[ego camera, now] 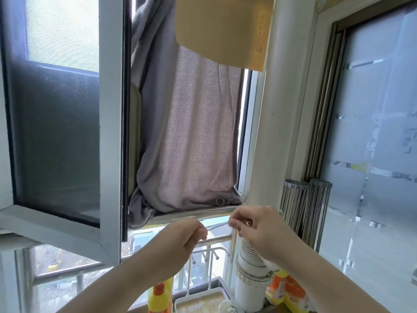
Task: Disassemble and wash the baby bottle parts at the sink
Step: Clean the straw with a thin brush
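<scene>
**Inspector:** Hands first. Left hand point(180, 236) and right hand point(250, 224) are raised before the window sill point(191, 213), fingers curled, pinching the two ends of a thin rod point(217, 227) stretched between them.

**Clerk:** What is the rod?

**Inspector:** Too blurred to tell.

**Clerk:** Bottle parts?

**Inspector:** A clear rounded piece point(228, 308) at 6 o'clock, beside a white tray point(180, 301); cannot confirm it. Yellow bottle point(160, 297) at 7 o'clock. Grey towel point(187, 132) hangs at 12.
</scene>
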### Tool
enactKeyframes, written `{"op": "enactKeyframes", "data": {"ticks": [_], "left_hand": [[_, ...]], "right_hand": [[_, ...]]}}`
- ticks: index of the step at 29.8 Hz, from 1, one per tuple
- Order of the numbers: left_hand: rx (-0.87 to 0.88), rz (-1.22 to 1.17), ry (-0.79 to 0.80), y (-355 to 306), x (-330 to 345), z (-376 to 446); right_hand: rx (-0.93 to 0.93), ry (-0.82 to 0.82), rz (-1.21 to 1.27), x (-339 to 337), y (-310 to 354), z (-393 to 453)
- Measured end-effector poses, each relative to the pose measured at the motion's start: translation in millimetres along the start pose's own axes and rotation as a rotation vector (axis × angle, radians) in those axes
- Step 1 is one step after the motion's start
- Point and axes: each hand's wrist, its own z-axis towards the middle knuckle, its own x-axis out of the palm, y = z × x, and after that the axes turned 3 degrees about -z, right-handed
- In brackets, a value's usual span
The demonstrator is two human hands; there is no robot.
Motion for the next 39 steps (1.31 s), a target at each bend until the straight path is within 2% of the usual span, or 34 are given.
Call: {"op": "enactKeyframes", "data": {"ticks": [2, 5, 8, 12, 15, 18, 22, 25, 29, 32, 36, 39], "left_hand": [[0.024, 0.002, 0.008, 3.3, -0.3, 3.0], [0.021, -0.012, 0.025, 5.9, -0.1, 5.6], [-0.013, -0.055, 0.028, 7.6, -1.4, 5.7], [0.034, -0.021, -0.001, 15.6, -1.4, 6.4], [0.03, -0.016, -0.013, 15.6, -2.6, 6.5], [0.004, -0.017, 0.01, 15.1, -5.6, 7.5], [0.007, 0.011, 0.03, 18.3, -10.9, 6.1], [-0.029, 0.027, 0.047, 21.5, -9.9, 2.1], [-0.029, 0.031, 0.032, 22.8, -10.4, 2.7], [-0.005, 0.023, 0.043, 22.2, -10.5, 5.2], [-0.026, 0.0, 0.036, 26.8, -13.7, 3.9], [-0.059, 0.053, 0.05, 30.9, -12.1, -0.4]], "right_hand": [[0.032, -0.013, 0.026, -1.1, -3.3, 2.3], [-0.02, 0.043, -0.021, 3.0, -0.2, 3.7], [0.029, -0.019, 0.014, 2.0, -3.2, 7.4], [-0.027, 0.084, -0.005, 10.5, 1.1, 10.4], [0.022, 0.014, 0.033, 11.1, -3.1, 16.2], [-0.046, 0.112, 0.011, 16.2, 0.6, 16.5], [0.024, -0.001, 0.065, 16.8, -4.1, 22.1], [-0.031, 0.086, 0.038, 20.9, 1.4, 24.7], [0.008, 0.076, 0.078, 20.4, 0.3, 29.7], [-0.059, 0.15, 0.067, 25.0, 5.6, 29.1], [0.01, 0.081, 0.114, 24.8, 3.1, 31.5], [-0.054, 0.188, 0.058, 30.2, 7.9, 29.3]]}}
